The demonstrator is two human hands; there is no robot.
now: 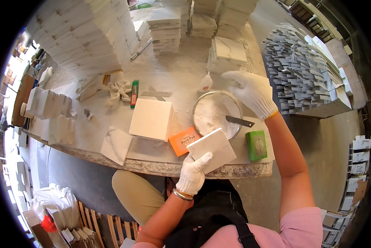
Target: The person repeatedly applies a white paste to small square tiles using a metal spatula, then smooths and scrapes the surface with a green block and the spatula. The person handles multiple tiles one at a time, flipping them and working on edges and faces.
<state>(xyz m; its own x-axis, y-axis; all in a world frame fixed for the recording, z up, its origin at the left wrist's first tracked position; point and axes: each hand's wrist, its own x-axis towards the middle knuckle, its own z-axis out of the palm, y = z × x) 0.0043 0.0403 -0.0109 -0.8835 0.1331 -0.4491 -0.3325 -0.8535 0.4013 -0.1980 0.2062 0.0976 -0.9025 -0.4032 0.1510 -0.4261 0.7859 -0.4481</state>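
My left hand [192, 172], in a white knitted glove, is closed on the edge of a square white marble tile [211, 150]. The tile is tilted above the table's front edge, partly over an orange hand pad [182, 142]. Also gloved, my right hand [251, 91] is raised past the bowl's right rim, fingers stretched leftward with nothing visible in them. It is nearest a short tile stack [229, 48]. The round bowl [195, 108] holds white powder or paste [212, 111], and a dark flat blade [240, 121] rests across its edge.
A green pad [256, 145] lies right of the bowl; a small white bottle [205, 82] stands behind it. Stacked tiles [150, 118], loose gloves [119, 89], a green box [134, 94] and metal blades [155, 94] lie leftward. Tall tile stacks [86, 37] rise behind. Grey strips [297, 68] fill the right.
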